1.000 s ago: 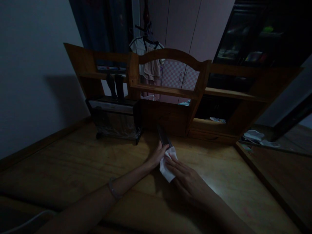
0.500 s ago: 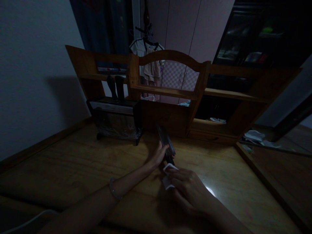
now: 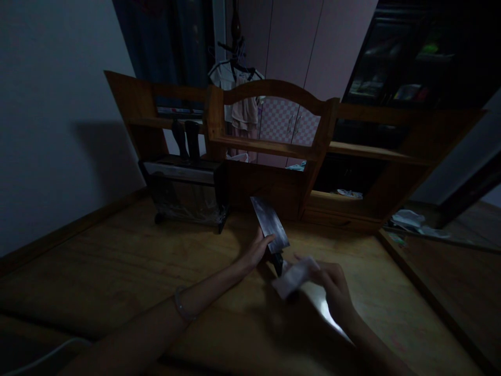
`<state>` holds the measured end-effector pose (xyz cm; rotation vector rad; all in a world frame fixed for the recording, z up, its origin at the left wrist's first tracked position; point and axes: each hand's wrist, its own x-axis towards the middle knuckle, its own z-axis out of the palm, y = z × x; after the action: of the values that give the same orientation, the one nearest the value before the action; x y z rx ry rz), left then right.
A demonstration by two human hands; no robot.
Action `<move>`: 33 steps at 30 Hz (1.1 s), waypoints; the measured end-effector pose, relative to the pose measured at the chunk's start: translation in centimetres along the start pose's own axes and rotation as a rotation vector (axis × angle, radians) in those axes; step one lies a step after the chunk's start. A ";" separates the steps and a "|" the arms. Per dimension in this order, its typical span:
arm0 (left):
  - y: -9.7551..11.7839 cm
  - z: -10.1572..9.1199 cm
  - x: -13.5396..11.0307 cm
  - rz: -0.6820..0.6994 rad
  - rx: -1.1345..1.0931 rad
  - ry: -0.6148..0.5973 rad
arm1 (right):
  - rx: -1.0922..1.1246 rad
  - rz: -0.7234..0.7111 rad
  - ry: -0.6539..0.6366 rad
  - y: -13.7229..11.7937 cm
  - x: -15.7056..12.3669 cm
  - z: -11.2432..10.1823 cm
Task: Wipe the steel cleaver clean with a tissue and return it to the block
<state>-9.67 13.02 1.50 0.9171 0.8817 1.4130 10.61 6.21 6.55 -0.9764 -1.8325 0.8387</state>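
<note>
In this dim room my left hand (image 3: 256,250) grips a broad cleaver (image 3: 270,224) by the base of its blade, holding it tilted above the wooden desk (image 3: 117,266). The steel blade faces me and its dark handle points down towards me. My right hand (image 3: 332,287) is closed on a folded white tissue (image 3: 293,275) just right of the cleaver's handle. The tissue sits apart from the blade.
A knife rack (image 3: 186,188) with dark-handled knives stands at the back left, against a wooden shelf unit (image 3: 274,151). Clothes hang behind the shelf. White cloths (image 3: 410,219) lie at the far right. A wall runs along the left.
My right hand slid the tissue down off the blade and out to the right. My left hand turned the cleaver so its flat side now faces me.
</note>
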 end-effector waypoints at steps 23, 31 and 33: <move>0.6 0.2 -0.6 0.019 0.073 -0.017 | -0.101 -0.037 -0.365 -1.9 1.6 0.9; 0.0 0.0 -0.7 -0.001 0.086 -0.040 | -0.092 -0.023 -0.356 -1.7 1.6 0.4; 0.1 0.1 -0.8 -0.004 0.084 -0.050 | -0.085 -0.026 -0.371 -1.6 1.6 0.2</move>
<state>-9.65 12.24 1.60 1.0090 0.9107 1.3525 9.45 6.84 8.37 -0.8898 -2.2064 0.9825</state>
